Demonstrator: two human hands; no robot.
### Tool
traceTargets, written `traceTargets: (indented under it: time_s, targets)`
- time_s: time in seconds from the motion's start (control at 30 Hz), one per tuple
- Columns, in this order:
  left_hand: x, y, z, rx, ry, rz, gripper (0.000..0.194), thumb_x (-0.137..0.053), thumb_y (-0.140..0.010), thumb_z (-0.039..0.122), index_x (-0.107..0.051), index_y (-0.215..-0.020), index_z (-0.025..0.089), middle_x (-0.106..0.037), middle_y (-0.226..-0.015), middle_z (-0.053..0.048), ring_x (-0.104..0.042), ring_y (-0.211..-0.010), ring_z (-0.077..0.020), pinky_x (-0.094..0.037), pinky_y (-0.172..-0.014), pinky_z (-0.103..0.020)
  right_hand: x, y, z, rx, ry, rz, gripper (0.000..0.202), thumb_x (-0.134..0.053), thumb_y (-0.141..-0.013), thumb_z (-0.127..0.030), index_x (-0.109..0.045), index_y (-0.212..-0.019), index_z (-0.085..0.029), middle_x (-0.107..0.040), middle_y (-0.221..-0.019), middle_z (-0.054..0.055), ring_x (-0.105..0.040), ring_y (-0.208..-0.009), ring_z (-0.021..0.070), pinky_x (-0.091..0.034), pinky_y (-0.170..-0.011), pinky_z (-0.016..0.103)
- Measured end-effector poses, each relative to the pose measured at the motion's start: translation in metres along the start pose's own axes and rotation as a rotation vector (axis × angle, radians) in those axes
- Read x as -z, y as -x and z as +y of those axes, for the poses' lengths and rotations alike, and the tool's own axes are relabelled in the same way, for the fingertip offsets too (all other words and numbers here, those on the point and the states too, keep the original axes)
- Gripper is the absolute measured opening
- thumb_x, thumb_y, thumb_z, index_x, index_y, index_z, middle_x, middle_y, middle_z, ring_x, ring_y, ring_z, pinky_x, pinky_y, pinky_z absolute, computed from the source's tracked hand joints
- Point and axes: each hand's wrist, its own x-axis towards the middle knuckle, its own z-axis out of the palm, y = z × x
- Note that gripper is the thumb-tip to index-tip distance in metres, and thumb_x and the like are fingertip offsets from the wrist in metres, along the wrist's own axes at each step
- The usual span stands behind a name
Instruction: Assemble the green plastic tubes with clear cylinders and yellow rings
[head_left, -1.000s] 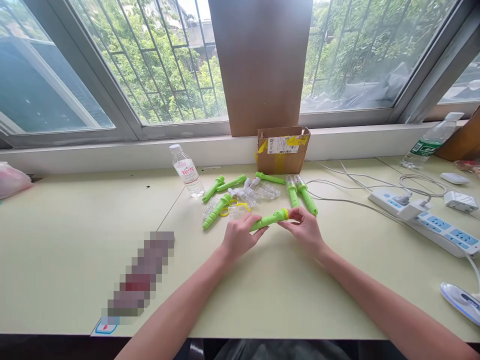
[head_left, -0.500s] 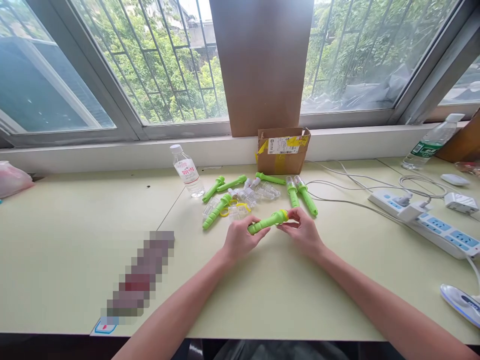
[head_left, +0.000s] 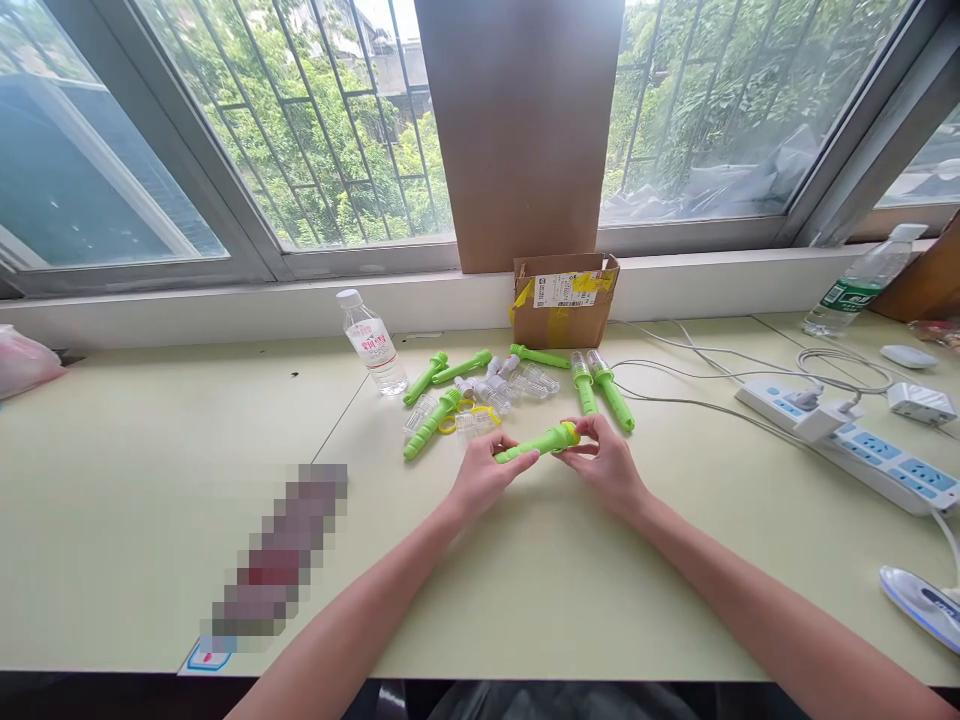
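Note:
My left hand (head_left: 484, 472) is closed around a green plastic handle (head_left: 532, 444), which lies nearly level and points right. At its wider right end sits a yellow ring (head_left: 574, 433), pinched by the fingers of my right hand (head_left: 609, 466). Whether the ring is fully seated cannot be made out. Just beyond my hands lie several loose green handles (head_left: 433, 425), clear plastic covers (head_left: 536, 380), small white parts (head_left: 493, 367) and loose yellow rings (head_left: 448, 425). Two green sticks with clear tops (head_left: 613, 393) lie side by side behind my right hand.
An open cardboard box (head_left: 559, 315) stands against the sill, with a water bottle (head_left: 373, 343) to its left. On the right are a power strip (head_left: 847, 445), white cables (head_left: 697, 405) and another bottle (head_left: 855, 290). A blurred patch (head_left: 281, 555) covers something at front left.
The yellow ring and my right fingertips have shifted very slightly at the handle's end. Both hands keep their hold, and the things on the table stay put.

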Motion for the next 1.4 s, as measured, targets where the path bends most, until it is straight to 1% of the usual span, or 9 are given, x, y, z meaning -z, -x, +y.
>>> traceTargets:
  time_s: [0.2, 0.33, 0.4, 0.53, 0.6, 0.77, 1.0, 1.17, 1.4]
  targets:
    - [0.003, -0.002, 0.002, 0.156, 0.054, -0.059, 0.042, -0.069, -0.066, 0.058, -0.055, -0.069, 0.019, -0.045, -0.049, 0.006, -0.036, -0.042, -0.0065, -0.027, -0.040, -0.021, -0.001, 0.001, 0.002, 0.013, 0.016, 0.011, 0.033, -0.068, -0.074, -0.045, -0.045, -0.081, -0.023, -0.065, -0.107, 0.009, -0.067, -0.091, 0.0227, -0.062, -0.074, 0.044]
    - [0.003, -0.003, 0.000, 0.148, 0.016, -0.081, 0.042, -0.066, -0.069, 0.060, -0.054, -0.071, 0.020, -0.047, -0.051, 0.006, -0.038, -0.043, -0.0075, -0.029, -0.042, -0.021, -0.001, 0.001, 0.002, 0.022, 0.023, 0.026, 0.034, -0.069, -0.073, -0.046, -0.045, -0.079, -0.023, -0.067, -0.103, 0.009, -0.066, -0.095, 0.0250, -0.062, -0.073, 0.043]
    - [0.002, -0.003, -0.003, 0.029, -0.082, -0.048, 0.039, -0.063, -0.073, 0.058, -0.056, -0.077, 0.020, -0.052, -0.058, 0.004, -0.045, -0.048, -0.0094, -0.034, -0.046, -0.022, 0.000, 0.000, 0.002, 0.028, 0.033, 0.042, 0.035, -0.069, -0.072, -0.049, -0.046, -0.078, -0.023, -0.068, -0.099, 0.008, -0.065, -0.099, 0.0270, -0.062, -0.071, 0.043]
    - [0.001, -0.005, -0.013, -0.360, -0.429, 0.112, 0.037, -0.067, -0.074, 0.046, -0.058, -0.100, 0.020, -0.061, -0.079, -0.001, -0.055, -0.063, -0.0139, -0.041, -0.060, -0.026, 0.001, -0.001, 0.003, 0.024, 0.044, 0.065, 0.036, -0.071, -0.070, -0.050, -0.049, -0.078, -0.022, -0.067, -0.092, 0.008, -0.064, -0.101, 0.0288, -0.062, -0.069, 0.042]
    - [0.002, -0.007, -0.017, -0.500, -0.544, 0.132, 0.028, -0.065, -0.078, 0.038, -0.058, -0.099, 0.021, -0.064, -0.086, -0.003, -0.058, -0.067, -0.0148, -0.040, -0.061, -0.026, 0.001, -0.001, 0.004, 0.017, 0.030, 0.072, 0.036, -0.072, -0.069, -0.050, -0.050, -0.078, -0.022, -0.067, -0.094, 0.008, -0.064, -0.099, 0.0286, -0.062, -0.070, 0.042]
    - [0.003, -0.010, -0.021, -0.617, -0.681, 0.171, 0.018, -0.059, -0.084, 0.037, -0.062, -0.089, 0.020, -0.068, -0.079, -0.003, -0.061, -0.065, -0.0146, -0.037, -0.054, -0.024, 0.000, -0.001, 0.006, 0.016, 0.017, 0.085, 0.036, -0.073, -0.069, -0.049, -0.050, -0.076, -0.022, -0.066, -0.088, 0.007, -0.066, -0.096, 0.0288, -0.062, -0.071, 0.043]
    - [0.001, -0.005, -0.021, -0.571, -0.629, 0.196, 0.019, -0.063, -0.081, 0.037, -0.065, -0.090, 0.020, -0.070, -0.078, -0.002, -0.061, -0.062, -0.0139, -0.038, -0.055, -0.024, 0.000, -0.001, 0.005, -0.007, 0.015, 0.067, 0.033, -0.073, -0.071, -0.045, -0.051, -0.078, -0.021, -0.066, -0.084, 0.004, -0.069, -0.077, 0.0235, -0.062, -0.069, 0.042]
    - [-0.001, -0.001, -0.016, -0.416, -0.537, 0.146, 0.022, -0.061, -0.081, 0.041, -0.065, -0.082, 0.019, -0.060, -0.059, 0.002, -0.048, -0.050, -0.0104, -0.034, -0.050, -0.023, 0.000, -0.002, 0.004, 0.002, -0.001, 0.002, 0.032, -0.071, -0.074, -0.042, -0.049, -0.083, -0.021, -0.066, -0.098, 0.006, -0.069, -0.079, 0.0206, -0.061, -0.073, 0.040]
    - [-0.001, 0.000, -0.011, -0.275, -0.366, 0.075, 0.031, -0.059, -0.080, 0.048, -0.063, -0.076, 0.018, -0.052, -0.056, 0.003, -0.041, -0.050, -0.0090, -0.030, -0.050, -0.022, -0.001, -0.001, 0.004, 0.007, 0.041, 0.005, 0.028, -0.069, -0.076, -0.040, -0.049, -0.080, -0.021, -0.066, -0.092, 0.004, -0.068, -0.079, 0.0197, -0.061, -0.072, 0.038]
